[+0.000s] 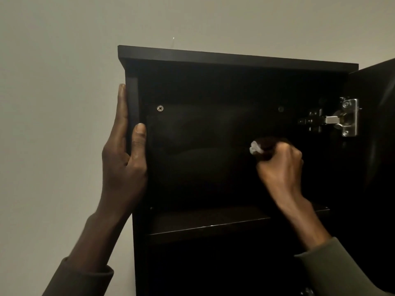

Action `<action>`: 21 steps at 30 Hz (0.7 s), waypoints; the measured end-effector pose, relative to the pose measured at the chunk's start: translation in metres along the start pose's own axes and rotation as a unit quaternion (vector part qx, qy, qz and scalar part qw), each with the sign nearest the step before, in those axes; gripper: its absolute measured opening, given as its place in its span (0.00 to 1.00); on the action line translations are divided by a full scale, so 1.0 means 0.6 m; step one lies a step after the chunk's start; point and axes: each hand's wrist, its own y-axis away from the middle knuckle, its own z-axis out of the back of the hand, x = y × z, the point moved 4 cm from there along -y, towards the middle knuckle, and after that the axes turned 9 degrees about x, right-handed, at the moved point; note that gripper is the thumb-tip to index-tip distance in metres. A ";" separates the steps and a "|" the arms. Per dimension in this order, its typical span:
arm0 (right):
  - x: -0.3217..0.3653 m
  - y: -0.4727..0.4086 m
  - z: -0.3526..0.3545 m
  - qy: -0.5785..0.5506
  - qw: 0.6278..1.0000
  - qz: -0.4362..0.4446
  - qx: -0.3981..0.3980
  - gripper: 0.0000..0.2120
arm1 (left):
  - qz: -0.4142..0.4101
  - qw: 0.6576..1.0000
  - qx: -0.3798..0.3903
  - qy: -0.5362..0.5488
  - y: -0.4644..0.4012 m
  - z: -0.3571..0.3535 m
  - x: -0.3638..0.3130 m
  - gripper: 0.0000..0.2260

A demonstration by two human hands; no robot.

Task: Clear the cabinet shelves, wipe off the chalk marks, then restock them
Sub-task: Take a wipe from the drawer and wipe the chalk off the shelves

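Note:
A dark wall cabinet [235,60] fills the middle of the head view, its door [376,129] swung open to the right. My left hand [124,150] holds the cabinet's left side panel, fingers flat on the outside and thumb on the front edge. My right hand [282,163] is inside the upper compartment, fist curled round a small white crumpled wipe [255,148] held against the dark back panel. Faint pale smears show on the back panel [192,133]. The shelf [203,227] below my right hand looks bare.
A metal hinge [342,118] sits at the right inner wall, close to my right hand. A screw head [160,108] shows at the upper left of the back panel. A plain pale wall [59,82] lies left of and above the cabinet. The lower compartment is too dark to read.

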 end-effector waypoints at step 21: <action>0.249 -0.051 -0.072 -0.174 0.951 0.247 -0.067 0.07 | 0.005 1.000 0.002 0.008 0.007 0.001 0.002 0.24</action>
